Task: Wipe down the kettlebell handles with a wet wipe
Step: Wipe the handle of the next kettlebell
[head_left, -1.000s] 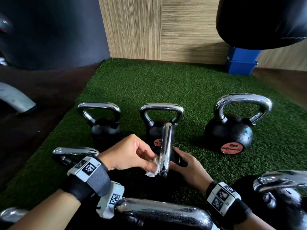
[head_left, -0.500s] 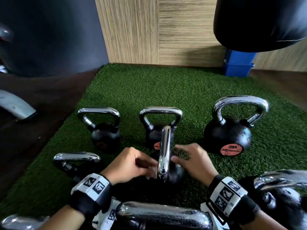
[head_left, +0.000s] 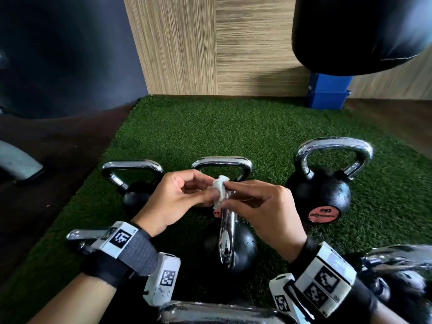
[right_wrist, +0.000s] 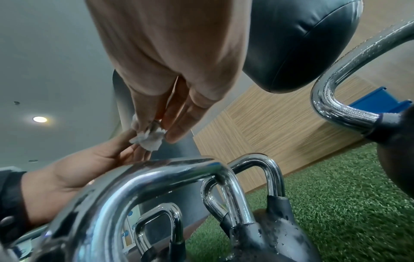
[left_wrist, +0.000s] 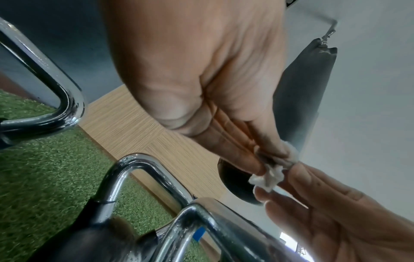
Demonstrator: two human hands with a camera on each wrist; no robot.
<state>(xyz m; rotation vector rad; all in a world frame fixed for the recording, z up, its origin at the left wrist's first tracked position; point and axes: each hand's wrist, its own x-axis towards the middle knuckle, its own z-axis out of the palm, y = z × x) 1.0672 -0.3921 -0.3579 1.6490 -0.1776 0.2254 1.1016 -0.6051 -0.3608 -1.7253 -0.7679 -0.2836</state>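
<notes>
I am holding the wet wipe (head_left: 221, 191) between both hands, just above the chrome handle (head_left: 228, 232) of the kettlebell nearest to me in the middle. My left hand (head_left: 173, 199) is pinching the crumpled wad with thumb and fingertips, and my right hand (head_left: 261, 211) is pinching its other side, so both grips are grasping the wipe and neither is touching metal. The wipe is bunched up small and white, lifted clear of that handle, which is standing edge-on below it.

Behind that handle, three more kettlebells are standing in a row on the green turf (head_left: 233, 127): a small one (head_left: 133, 181) to its left, a middle one (head_left: 223, 163) directly behind it, and the largest one (head_left: 327, 181) with a red label to its right. More chrome handles are lying closer to me than the central one, at the bottom edge and to either side.

In the right wrist view, droplets are showing on the nearest handle and on the large one, which suggests to me that some wiping is already done. I cannot tell which handles are finished. I judge that I am refolding the wipe for a fresh face, with several handles likely left.
</notes>
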